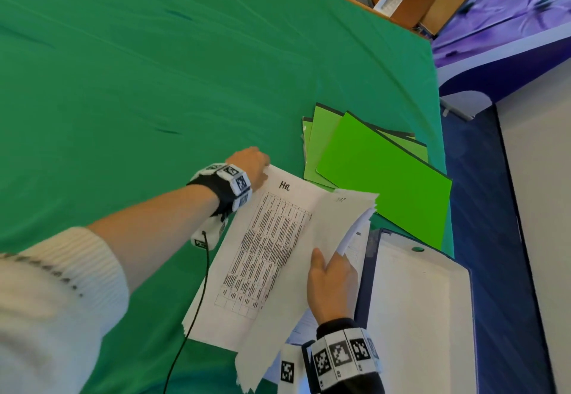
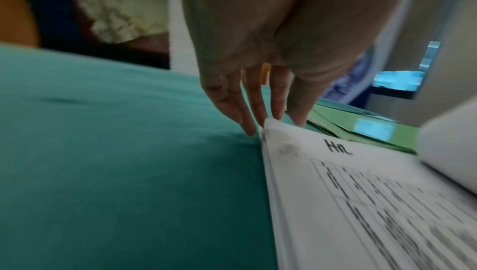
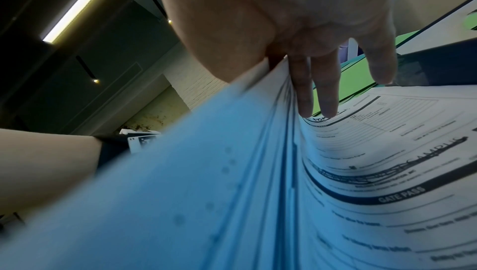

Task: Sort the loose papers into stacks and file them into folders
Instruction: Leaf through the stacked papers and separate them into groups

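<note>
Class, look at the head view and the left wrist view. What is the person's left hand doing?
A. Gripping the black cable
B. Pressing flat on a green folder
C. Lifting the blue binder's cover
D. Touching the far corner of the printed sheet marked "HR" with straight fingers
D: the left hand has straight fingers whose tips meet the corner of the printed sheet, apart from the green folders.
</note>
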Motion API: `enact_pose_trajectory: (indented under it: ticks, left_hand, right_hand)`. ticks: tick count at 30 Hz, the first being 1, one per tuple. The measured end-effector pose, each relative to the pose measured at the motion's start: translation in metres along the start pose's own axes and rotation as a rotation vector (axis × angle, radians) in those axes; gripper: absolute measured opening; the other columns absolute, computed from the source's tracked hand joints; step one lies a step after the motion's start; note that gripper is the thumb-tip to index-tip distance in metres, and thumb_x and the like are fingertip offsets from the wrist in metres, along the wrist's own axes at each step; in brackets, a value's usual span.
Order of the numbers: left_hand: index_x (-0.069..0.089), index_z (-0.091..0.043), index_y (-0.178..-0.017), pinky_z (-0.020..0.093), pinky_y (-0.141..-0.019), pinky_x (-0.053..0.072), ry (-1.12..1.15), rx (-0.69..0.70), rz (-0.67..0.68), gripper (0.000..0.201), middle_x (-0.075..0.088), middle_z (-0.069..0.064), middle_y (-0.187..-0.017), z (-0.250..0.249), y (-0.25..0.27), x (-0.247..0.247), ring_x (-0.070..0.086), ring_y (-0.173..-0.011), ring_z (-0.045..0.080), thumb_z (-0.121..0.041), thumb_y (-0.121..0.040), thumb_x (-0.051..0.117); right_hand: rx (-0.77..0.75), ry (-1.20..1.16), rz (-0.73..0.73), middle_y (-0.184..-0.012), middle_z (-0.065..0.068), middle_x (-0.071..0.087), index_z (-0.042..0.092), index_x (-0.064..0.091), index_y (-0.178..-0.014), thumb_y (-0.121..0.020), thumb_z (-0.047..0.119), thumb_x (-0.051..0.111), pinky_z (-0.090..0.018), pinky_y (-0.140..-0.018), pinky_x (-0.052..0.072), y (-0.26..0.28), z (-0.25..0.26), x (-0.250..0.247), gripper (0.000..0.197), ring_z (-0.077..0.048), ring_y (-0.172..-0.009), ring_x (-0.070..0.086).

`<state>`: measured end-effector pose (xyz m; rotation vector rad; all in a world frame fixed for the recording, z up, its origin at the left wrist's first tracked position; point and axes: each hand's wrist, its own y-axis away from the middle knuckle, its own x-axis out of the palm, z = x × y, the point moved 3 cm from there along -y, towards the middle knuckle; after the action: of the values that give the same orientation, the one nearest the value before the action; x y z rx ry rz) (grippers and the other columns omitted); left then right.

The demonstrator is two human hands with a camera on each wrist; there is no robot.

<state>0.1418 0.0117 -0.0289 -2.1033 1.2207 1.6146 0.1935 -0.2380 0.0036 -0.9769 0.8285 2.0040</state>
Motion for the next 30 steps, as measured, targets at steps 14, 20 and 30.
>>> enact_pose_trajectory:
  ticks: [14, 20, 30]
  left_hand:
    - [0.062, -0.03, -0.119, 0.035, -0.096, 0.035, -0.527, 0.524, -0.077, 0.025, 0.059, -0.01, -0.116, -0.016, 0.002, -0.018, 0.048, -0.107, 0.016, -0.037, -0.1, 0.047]
    - [0.06, -0.024, -0.121, 0.036, -0.092, 0.037, -0.584, 0.632, -0.234, 0.024, 0.056, -0.002, -0.127, -0.034, 0.016, -0.022, 0.047, -0.113, 0.02, -0.024, -0.1, 0.048]
    - [0.071, -0.016, -0.085, 0.035, -0.066, 0.048, -0.548, 0.776, -0.446, 0.014, 0.067, 0.004, -0.106, -0.048, 0.034, -0.031, 0.058, -0.086, 0.022, -0.015, -0.073, 0.078]
  right_hand:
    - [0.007, 0.049, 0.015, -0.082, -0.007, 0.056, 0.002, 0.058, -0.086, -0.098, 0.033, 0.047, -0.028, -0.065, 0.031, -0.004, -0.001, -0.001, 0.035, -0.024, -0.078, 0.052]
    - [0.006, 0.073, 0.024, -0.09, -0.01, 0.059, 0.0, 0.06, -0.094, -0.099, 0.033, 0.046, -0.027, -0.068, 0.03, -0.005, 0.002, 0.001, 0.036, -0.024, -0.082, 0.051]
    - [-0.016, 0.082, 0.014, -0.086, -0.007, 0.055, -0.001, 0.061, -0.094, -0.099, 0.032, 0.047, -0.027, -0.068, 0.031, -0.003, 0.004, 0.001, 0.037, -0.028, -0.089, 0.056]
